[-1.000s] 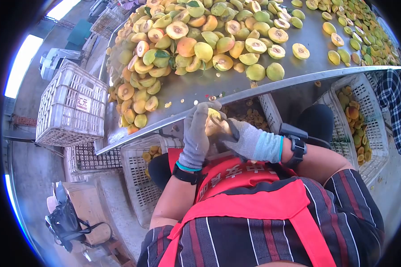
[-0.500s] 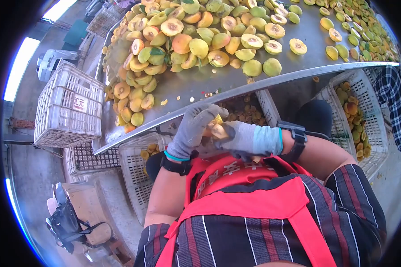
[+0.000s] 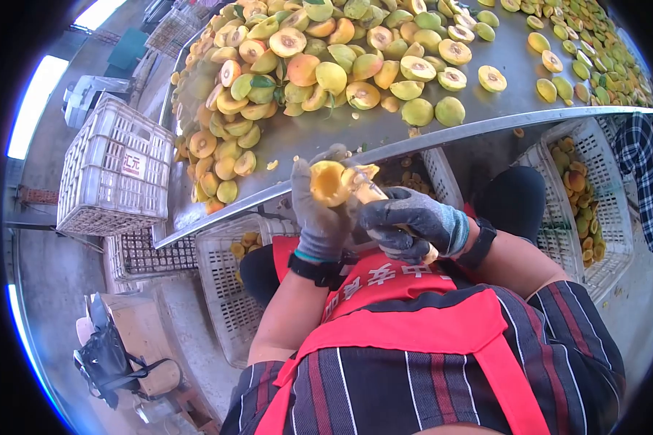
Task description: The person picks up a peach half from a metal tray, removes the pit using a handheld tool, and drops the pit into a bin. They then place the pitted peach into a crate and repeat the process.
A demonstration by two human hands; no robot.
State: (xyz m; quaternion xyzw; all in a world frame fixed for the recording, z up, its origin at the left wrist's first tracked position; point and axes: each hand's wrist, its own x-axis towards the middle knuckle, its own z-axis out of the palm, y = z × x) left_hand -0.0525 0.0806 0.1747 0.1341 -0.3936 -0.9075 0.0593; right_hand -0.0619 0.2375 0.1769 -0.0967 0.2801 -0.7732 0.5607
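While the left hand has its grip closed around a halved yellow fruit, held up just in front of the steel bench edge, the right hand keeps its grip clamped on a small tool whose tip touches the fruit's right side.

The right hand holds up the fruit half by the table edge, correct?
No, the left hand holds up the fruit half by the table edge; the right hand holds a tool. The head view shows it.
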